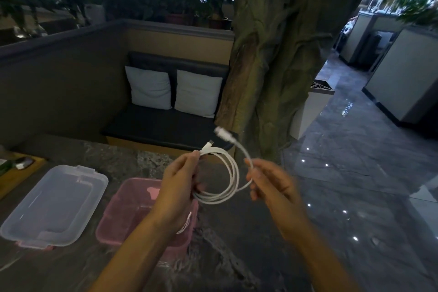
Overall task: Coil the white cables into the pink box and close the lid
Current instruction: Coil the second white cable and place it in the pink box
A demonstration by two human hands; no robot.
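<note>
1. Grey marbled stone tabletop (237,232) carries the clear lid (54,204) near its left edge.
2. Beside the lid sits the open pink box (132,197).
3. Above the box, the left hand (177,187) grips the white cable (233,173) loops; the right hand (272,185) pinches the free end.
4. Coiling looks nearly finished; next, lower the coil into the box.

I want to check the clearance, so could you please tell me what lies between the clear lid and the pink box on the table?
In the head view, only bare dark stone tabletop separates the clear plastic lid from the pink plastic box.
</note>
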